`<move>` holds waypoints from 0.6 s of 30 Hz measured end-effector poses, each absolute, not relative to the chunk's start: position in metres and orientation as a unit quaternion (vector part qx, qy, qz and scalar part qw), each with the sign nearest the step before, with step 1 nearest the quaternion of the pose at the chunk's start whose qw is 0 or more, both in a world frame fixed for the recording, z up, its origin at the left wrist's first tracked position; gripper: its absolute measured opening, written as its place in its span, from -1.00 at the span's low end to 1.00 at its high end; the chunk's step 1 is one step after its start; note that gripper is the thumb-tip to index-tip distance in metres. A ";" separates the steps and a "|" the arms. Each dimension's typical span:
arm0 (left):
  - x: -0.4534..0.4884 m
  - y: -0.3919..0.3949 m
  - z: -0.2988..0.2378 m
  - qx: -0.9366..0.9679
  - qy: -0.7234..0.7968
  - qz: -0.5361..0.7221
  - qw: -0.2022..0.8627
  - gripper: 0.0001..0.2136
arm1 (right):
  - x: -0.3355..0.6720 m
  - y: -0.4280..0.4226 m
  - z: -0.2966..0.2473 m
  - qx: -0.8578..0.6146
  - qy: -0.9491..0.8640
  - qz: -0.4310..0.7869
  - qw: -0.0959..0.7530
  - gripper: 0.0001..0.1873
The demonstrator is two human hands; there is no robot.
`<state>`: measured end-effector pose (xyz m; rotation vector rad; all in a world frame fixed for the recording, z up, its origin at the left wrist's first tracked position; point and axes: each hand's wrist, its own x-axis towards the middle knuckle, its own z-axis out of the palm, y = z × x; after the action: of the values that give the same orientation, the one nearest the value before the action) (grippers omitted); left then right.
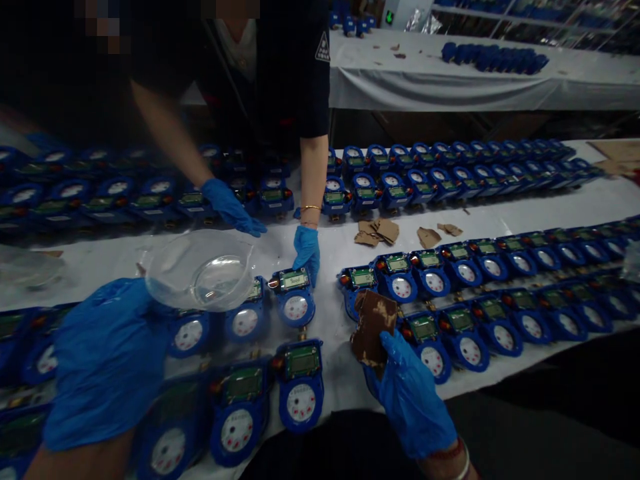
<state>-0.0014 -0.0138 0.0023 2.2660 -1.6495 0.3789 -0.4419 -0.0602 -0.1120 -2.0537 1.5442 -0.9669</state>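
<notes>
Clear plastic bowl, pinched at its rim by the left hand, hangs tilted above the blue meters; it could slip. Right of it, the right hand grips cardboard scraps.

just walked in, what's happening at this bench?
Rows of blue meters lie on a white-covered table. The wearer's gloved left hand holds a clear plastic bowl over them; the right hand grips brown cardboard pieces. Across the table a co-worker's gloved hand rests by one meter, the other hand reaching over the far row. Cardboard scraps lie between rows.
</notes>
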 end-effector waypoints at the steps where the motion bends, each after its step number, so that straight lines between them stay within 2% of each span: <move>1: 0.000 -0.016 0.001 0.780 -0.588 0.144 0.159 -0.68 | -0.441 -0.061 -0.111 -0.745 0.547 -0.339 0.175 -0.63; 6: 0.008 -0.022 -0.006 0.756 -0.617 0.143 0.166 -0.64 | -0.444 -0.067 -0.110 -0.809 0.503 -0.289 0.095 -0.60; 10: 0.013 -0.021 -0.008 0.745 -0.628 0.147 0.170 -0.65 | -0.449 -0.066 -0.116 -0.838 0.471 -0.271 0.053 -0.43; 13: 0.013 -0.021 -0.008 0.741 -0.633 0.154 0.162 -0.65 | -0.452 -0.063 -0.120 -0.835 0.475 -0.273 0.053 -0.33; 18: 0.012 -0.023 -0.005 0.738 -0.636 0.152 0.165 -0.62 | -0.450 -0.062 -0.117 -0.818 0.488 -0.291 0.088 -0.34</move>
<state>0.0122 -0.0231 -0.0047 2.1022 -1.8130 0.4325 -0.4498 -0.0624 -0.1170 -2.4368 1.4531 -0.8651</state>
